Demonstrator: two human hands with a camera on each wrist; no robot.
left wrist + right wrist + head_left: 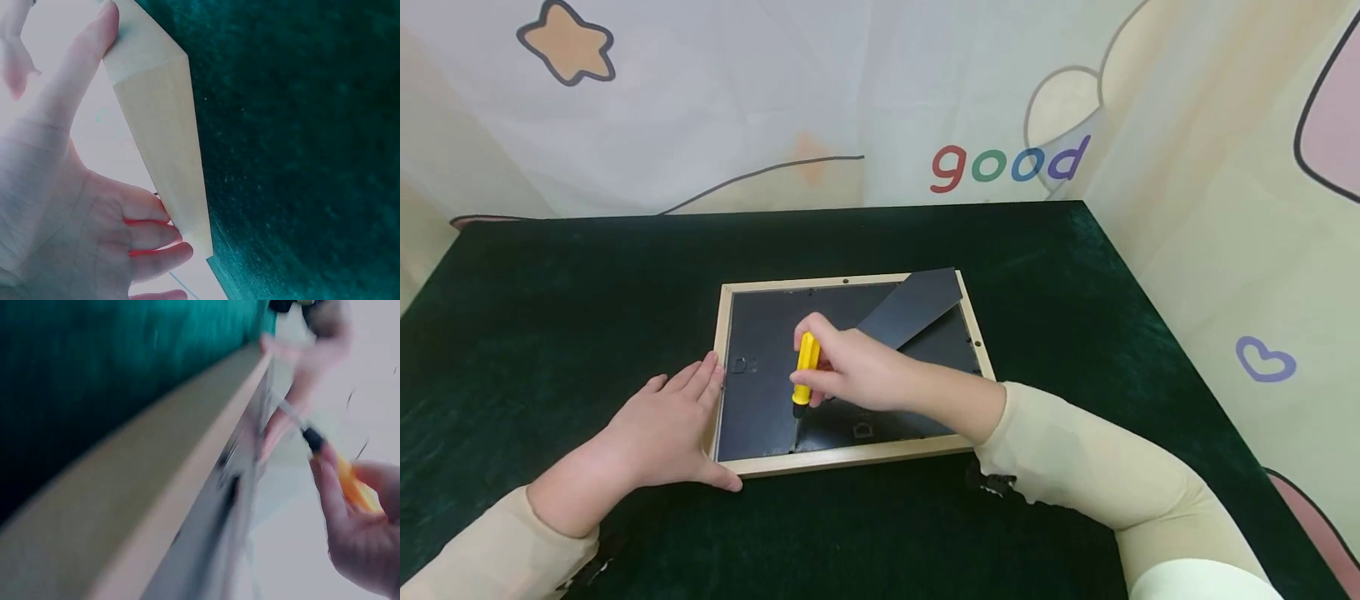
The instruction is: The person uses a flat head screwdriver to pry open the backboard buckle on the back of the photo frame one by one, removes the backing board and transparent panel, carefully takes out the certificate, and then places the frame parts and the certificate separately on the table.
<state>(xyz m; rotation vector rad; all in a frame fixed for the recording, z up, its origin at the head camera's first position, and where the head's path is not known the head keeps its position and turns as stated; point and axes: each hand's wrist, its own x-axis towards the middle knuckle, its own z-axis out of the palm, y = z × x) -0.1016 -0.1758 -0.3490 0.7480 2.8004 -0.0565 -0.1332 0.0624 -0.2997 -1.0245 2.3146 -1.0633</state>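
Note:
A picture frame [850, 457] with a light wood border lies face down on the dark green cloth, its black backing board up and a black stand flap [913, 305] folded out at the far right. My right hand [850, 367] grips a yellow-handled screwdriver [806, 367], its tip down near the frame's front inner edge. My left hand [662, 429] rests flat against the frame's front left corner, fingers straight along the left side and thumb along the front edge. The left wrist view shows that wood corner [165, 137] between thumb and fingers. The right wrist view is blurred; the frame edge [175, 481] and the screwdriver [340, 475] show.
The dark green cloth [550, 275] covers the table out to all its edges. A pale printed curtain [850, 92] with the word "good" hangs close behind and along the right side.

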